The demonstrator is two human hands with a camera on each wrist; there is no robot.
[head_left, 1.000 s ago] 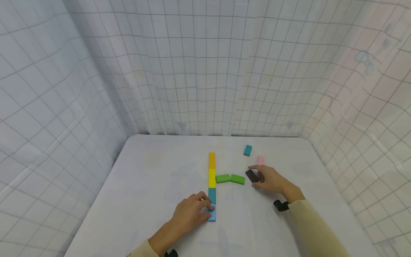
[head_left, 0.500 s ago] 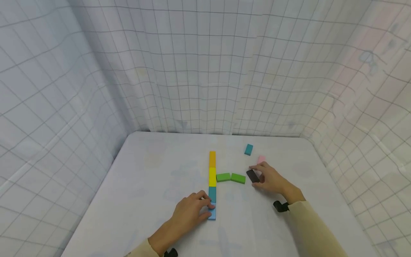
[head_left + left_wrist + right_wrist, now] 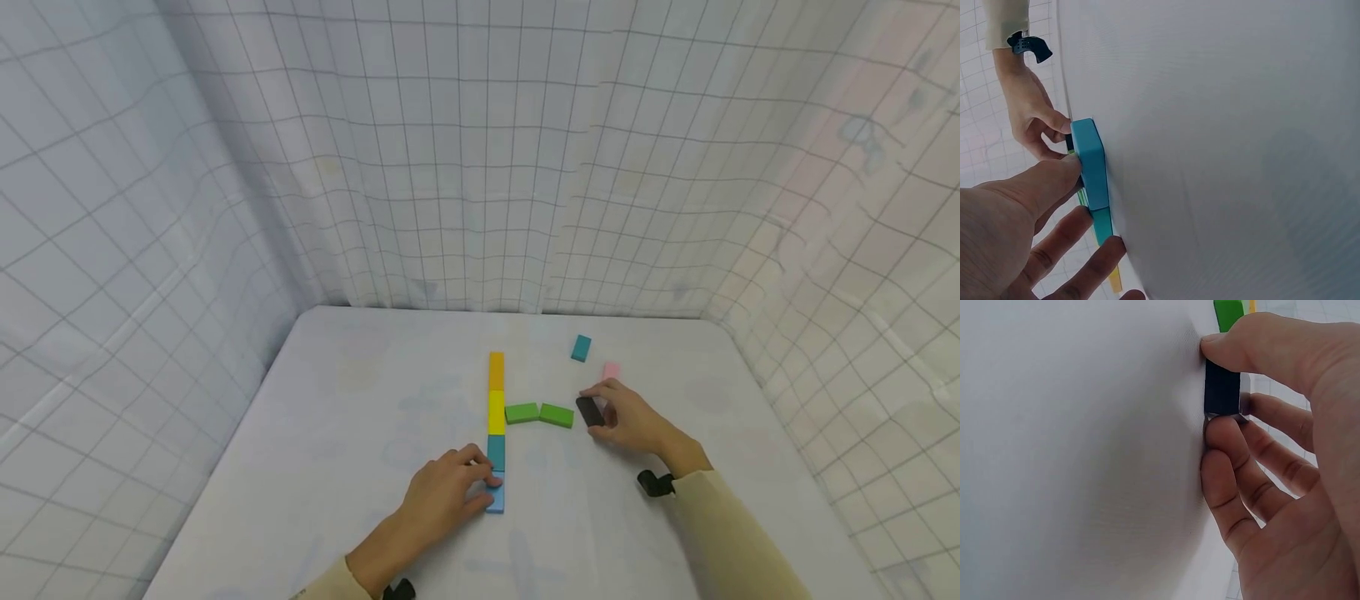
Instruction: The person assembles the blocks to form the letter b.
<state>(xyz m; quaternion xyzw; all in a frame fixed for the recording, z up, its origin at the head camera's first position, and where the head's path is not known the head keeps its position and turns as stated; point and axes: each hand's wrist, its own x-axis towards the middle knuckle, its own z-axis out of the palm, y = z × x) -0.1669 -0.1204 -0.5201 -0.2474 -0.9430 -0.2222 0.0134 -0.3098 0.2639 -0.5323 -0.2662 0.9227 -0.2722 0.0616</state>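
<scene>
A light blue block (image 3: 498, 498) is the nearest piece of a straight column of blocks on the table. My left hand (image 3: 442, 493) pinches it between thumb and fingers. Beyond it come a teal block (image 3: 496, 452), a yellow block (image 3: 496, 412) and an orange-yellow block (image 3: 497, 372), end to end. Two green blocks, a left one (image 3: 522, 413) and a right one (image 3: 557, 416), branch to the right from the yellow one. My right hand (image 3: 633, 421) grips a black block (image 3: 1222, 390) by its ends, slanted just right of the green pair.
A pink block (image 3: 611, 372) lies behind my right hand, partly hidden by it. Farther back is another teal block (image 3: 581, 348). White gridded curtains (image 3: 465, 167) enclose the white table (image 3: 360, 400) at the back and both sides.
The head view has tilted slightly between the first two frames. Both hands keep their holds, and the blocks stay essentially where they were.
</scene>
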